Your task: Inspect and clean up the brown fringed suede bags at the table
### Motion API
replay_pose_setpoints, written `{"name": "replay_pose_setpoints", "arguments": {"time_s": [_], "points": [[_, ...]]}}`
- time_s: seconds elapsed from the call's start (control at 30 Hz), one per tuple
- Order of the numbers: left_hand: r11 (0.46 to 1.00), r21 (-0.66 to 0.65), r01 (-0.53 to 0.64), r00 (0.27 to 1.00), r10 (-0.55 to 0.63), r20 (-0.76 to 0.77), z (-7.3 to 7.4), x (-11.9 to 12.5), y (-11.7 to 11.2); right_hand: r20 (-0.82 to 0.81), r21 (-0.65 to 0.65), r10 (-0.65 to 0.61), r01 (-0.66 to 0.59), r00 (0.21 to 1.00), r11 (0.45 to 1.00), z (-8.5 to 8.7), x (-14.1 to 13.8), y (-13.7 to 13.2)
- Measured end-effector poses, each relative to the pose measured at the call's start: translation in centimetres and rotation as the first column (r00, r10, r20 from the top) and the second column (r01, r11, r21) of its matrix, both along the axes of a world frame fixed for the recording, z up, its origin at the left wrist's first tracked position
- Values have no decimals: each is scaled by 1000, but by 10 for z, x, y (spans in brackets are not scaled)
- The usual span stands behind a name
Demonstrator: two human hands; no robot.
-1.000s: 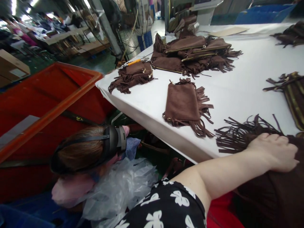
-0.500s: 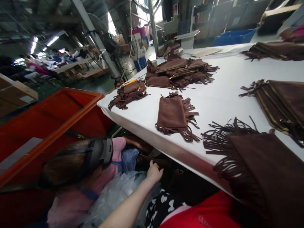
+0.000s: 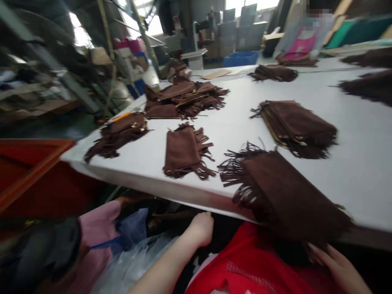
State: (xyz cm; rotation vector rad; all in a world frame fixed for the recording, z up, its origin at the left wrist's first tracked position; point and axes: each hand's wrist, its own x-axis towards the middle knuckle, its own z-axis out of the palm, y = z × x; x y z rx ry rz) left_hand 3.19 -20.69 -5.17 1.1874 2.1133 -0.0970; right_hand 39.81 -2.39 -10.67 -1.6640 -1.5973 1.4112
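My left hand (image 3: 202, 228) is closed like a fist below the table's front edge; its fingertips are turned away, and I see nothing in it. My right hand (image 3: 337, 265) is at the lower edge of a dark brown fringed pouch (image 3: 281, 188), its fingers gripping the edge, with the tips partly hidden. That pouch lies flat and overhangs the table edge, its fringe fanned to the left. Left of it lies a smaller brown fringed pouch (image 3: 182, 151). Behind is a stack of brown zippered pouches (image 3: 301, 122).
The white table (image 3: 232, 130) bears more brown pouches (image 3: 183, 98) and a small pile (image 3: 122, 130) with an orange-handled tool (image 3: 121, 116). A co-worker in pink (image 3: 99, 224) crouches at lower left, near clear plastic (image 3: 134, 261) and an orange bin (image 3: 36, 175). Another person (image 3: 301, 41) stands across the table.
The view has swung right, bringing my right hand and the far person into sight. My left hand has gone from spread fingers to closed.
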Motion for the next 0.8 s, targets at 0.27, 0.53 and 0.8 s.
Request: {"name": "replay_pose_setpoints", "arguments": {"time_s": [0.27,0.53,0.8], "points": [[503,738,449,883,-375,-282,102,54,159,-317,-218,-243,178,917,959,12,-35,-12],[550,622,558,830,-382,-407,57,81,276,37,40,-177,176,983,984,-14,-15,-20],[553,624,552,834,-368,-412,55,77,266,376,107,-165,134,912,985,-25,40,-4]]}}
